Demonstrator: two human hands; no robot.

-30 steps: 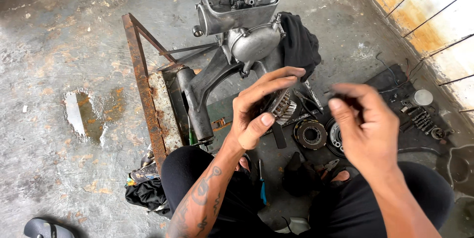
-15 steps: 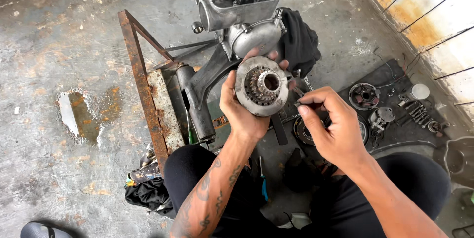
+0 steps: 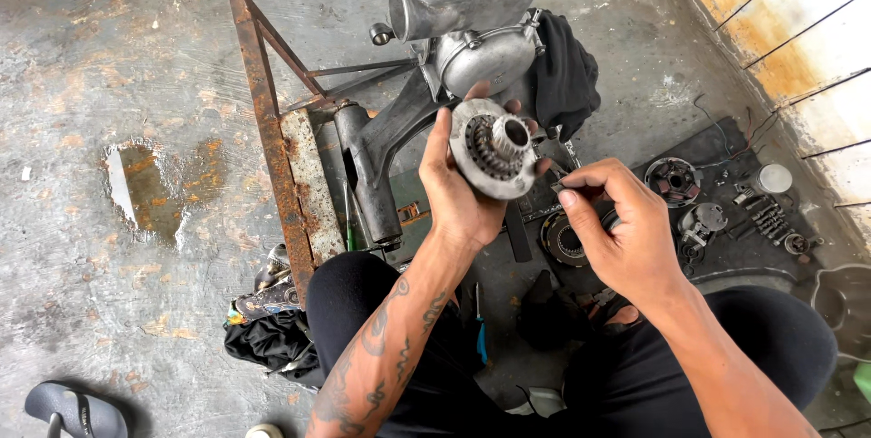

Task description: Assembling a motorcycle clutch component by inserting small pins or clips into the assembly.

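Note:
My left hand point(image 3: 458, 193) grips a round metal clutch disc point(image 3: 493, 149) with a splined hub at its middle, held upright in front of me. My right hand point(image 3: 617, 225) is just to the right of the disc, fingers pinched on a small thin tool or part that I cannot make out. Behind the disc stands a grey engine casing point(image 3: 454, 16) with its swing arm point(image 3: 372, 161), resting on a rusty metal frame point(image 3: 272, 138).
A black mat point(image 3: 726, 247) at the right carries several loose parts: a round clutch piece point(image 3: 673, 180), springs point(image 3: 767, 216), a ring gear point(image 3: 562, 240). A black cloth point(image 3: 562, 70) lies by the engine. A puddle point(image 3: 145, 188) and a sandal point(image 3: 73, 409) are at left.
My left hand turned and raised the disc so its hub faces me. My right hand drew in from the mat to beside the disc.

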